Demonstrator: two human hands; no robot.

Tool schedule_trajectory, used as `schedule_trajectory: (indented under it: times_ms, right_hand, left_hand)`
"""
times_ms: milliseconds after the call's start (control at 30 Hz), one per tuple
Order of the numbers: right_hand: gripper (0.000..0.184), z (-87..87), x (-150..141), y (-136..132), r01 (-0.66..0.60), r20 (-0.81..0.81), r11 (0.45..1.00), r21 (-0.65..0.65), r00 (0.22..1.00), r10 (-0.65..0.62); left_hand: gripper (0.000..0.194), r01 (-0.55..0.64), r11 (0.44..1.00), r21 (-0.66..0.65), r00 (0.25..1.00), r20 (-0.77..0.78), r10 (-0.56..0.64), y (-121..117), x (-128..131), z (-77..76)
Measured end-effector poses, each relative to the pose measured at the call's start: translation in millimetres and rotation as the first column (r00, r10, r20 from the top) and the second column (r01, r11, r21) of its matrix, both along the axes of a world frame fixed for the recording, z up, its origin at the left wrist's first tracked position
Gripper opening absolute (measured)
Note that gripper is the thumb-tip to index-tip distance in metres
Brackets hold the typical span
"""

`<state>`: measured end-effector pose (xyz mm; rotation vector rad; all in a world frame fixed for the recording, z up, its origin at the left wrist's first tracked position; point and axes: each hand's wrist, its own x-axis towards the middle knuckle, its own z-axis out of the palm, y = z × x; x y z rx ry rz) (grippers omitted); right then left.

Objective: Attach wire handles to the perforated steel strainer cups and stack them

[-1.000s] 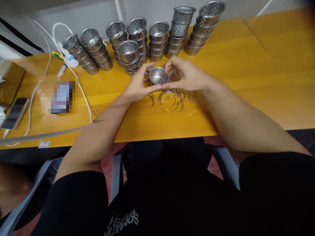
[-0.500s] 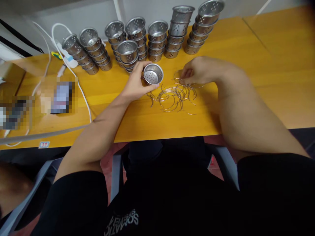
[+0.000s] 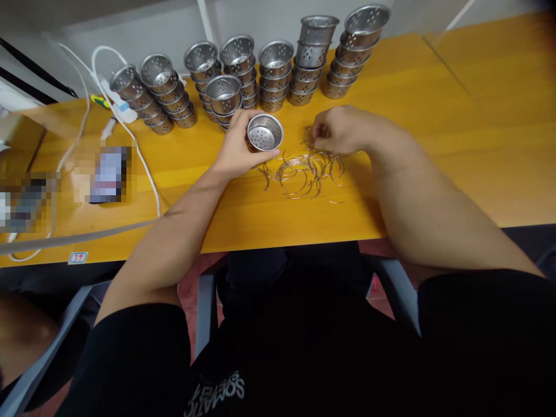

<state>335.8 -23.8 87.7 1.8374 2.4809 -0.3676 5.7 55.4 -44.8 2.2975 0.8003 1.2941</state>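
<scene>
My left hand (image 3: 237,145) is wrapped around a perforated metal strainer cup (image 3: 264,133), its open top tilted toward me. Just right of it, a tangle of thin curved wires (image 3: 295,174) lies on the table. Over the far right side of this tangle, my right hand (image 3: 339,130) is closed, thumb and fingertips pinched. A thin wire arc shows faintly at those fingertips; most of it is blurred or hidden. Behind the held cup stands a short stack of similar strainer cups (image 3: 223,95).
Several more strainer stacks (image 3: 273,78) line the back of the yellow table (image 3: 478,145), some leaning. At left lie a blurred-out phone (image 3: 108,174), white cables (image 3: 145,168) and a power strip (image 3: 125,110). Part of another person (image 3: 26,336) shows at lower left.
My right hand has shifted slightly left, and the wire arc at its fingertips shows less clearly. The cup in my left hand sits slightly further left in view.
</scene>
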Motion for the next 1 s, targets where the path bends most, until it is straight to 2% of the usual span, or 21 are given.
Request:
schedule_trajectory:
  times_ms: [200,400,467,600,733,833,933,1000]
  right_hand:
    - [0.026,-7.1,3.5,2.5,-0.019,-0.257,0.993,0.113,0.965,0.048]
    - [0.029,-25.3,1.5,12.2,0.026,-0.466,0.987,0.156,0.883,0.050]
    - [0.028,-31.2,0.1,16.1,0.039,-0.514,0.988,0.149,0.857,0.044]
    - [0.014,-38.7,-2.3,21.1,0.061,-0.625,0.982,0.176,0.778,0.064]
    - [0.023,-40.6,-4.0,22.1,0.035,-0.702,0.983,0.183,0.704,0.106]
    - [0.025,-38.1,-6.1,19.2,0.029,-0.691,0.985,0.172,0.716,0.099]
    - [0.015,-30.5,-9.5,11.1,0.051,-0.646,0.987,0.155,0.761,0.062]
    - [0.025,-23.7,-12.6,3.9,0.072,-0.583,0.985,0.157,0.812,0.034]
  left_hand:
    - [0.088,-0.025,1.000,-0.003,0.998,0.058,0.025,6.1,6.3,-6.9]
    - [0.095,0.062,0.998,-0.028,0.984,0.168,-0.057,8.6,9.6,-16.2]
    - [0.096,0.079,0.995,-0.053,0.982,0.175,-0.069,4.0,10.3,-11.9]
    - [0.090,0.038,0.997,-0.074,0.984,0.175,-0.025,-7.3,12.8,4.5]
    - [0.089,0.053,0.994,-0.099,0.986,0.164,-0.036,-10.8,12.1,13.5]
    - [0.090,0.037,0.990,-0.137,0.986,0.167,-0.014,-7.3,9.5,9.8]
    - [0.092,0.013,0.990,-0.143,0.987,0.159,0.010,-3.9,10.3,3.7]
    - [0.093,-0.011,0.989,-0.146,0.988,0.154,0.034,-3.7,13.9,0.9]
